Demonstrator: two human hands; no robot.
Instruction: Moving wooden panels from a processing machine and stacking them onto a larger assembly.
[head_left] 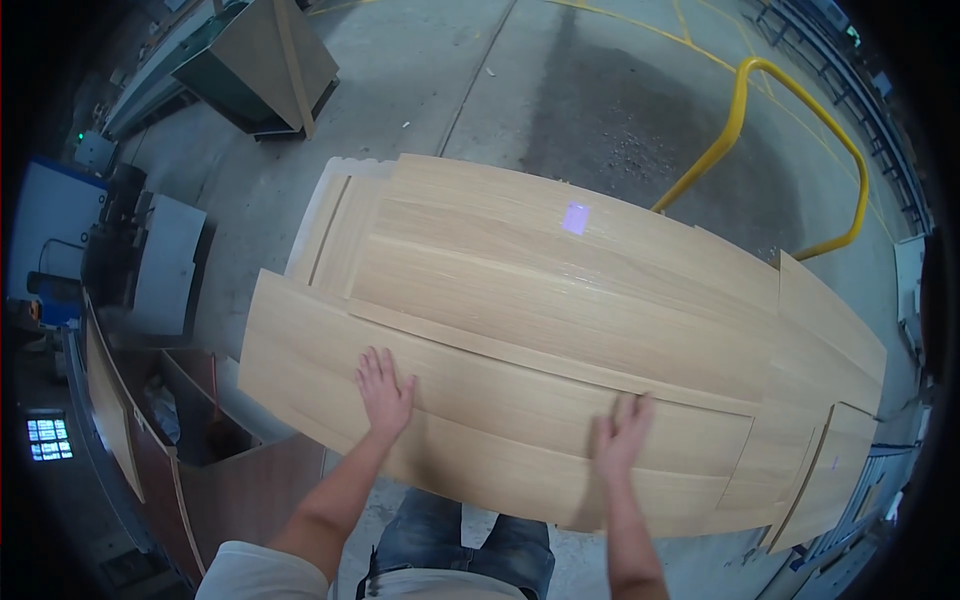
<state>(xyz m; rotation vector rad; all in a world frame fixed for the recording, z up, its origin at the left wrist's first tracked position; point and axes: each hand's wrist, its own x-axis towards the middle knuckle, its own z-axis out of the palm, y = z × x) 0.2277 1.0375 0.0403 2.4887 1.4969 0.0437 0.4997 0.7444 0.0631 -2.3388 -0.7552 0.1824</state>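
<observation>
A long, light wood-grain board lies nearest me on a stack of similar boards. My left hand rests on its upper face, palm down, fingers spread. On the right, my right hand is slightly smeared by motion, its thumb apart and its fingers reaching the board's far edge. Neither hand is closed round anything. Beyond that edge lies another wood-grain board, with a small lilac label on it. Narrower wood pieces lie at the stack's left end.
A yellow tubular rail rises behind the stack. More boards lie at the right end. An open wooden bin and a grey-white machine stand at left. A large box-like crate sits farther back on the concrete floor.
</observation>
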